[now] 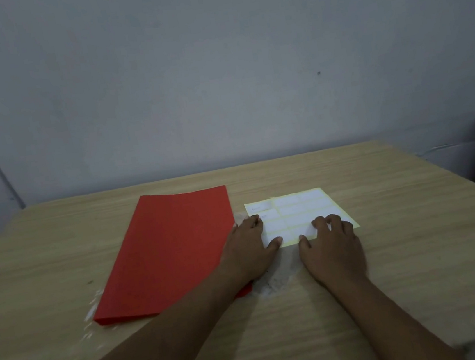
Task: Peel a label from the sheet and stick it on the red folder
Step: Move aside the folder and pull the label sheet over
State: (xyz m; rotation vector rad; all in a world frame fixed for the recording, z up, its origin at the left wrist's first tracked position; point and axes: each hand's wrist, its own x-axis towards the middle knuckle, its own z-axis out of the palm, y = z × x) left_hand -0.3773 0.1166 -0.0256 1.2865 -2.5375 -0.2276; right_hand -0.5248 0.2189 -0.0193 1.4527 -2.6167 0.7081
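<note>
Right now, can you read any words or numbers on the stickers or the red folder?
Label sheet: faint marks show on the two labels at its far left, but they are too blurred to read.
Red folder: no writing shows on it.
Table: none.

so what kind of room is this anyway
Probably a plain office or study room: a wood-grain desk against a bare grey wall, with only a red folder and a label sheet on it.
</note>
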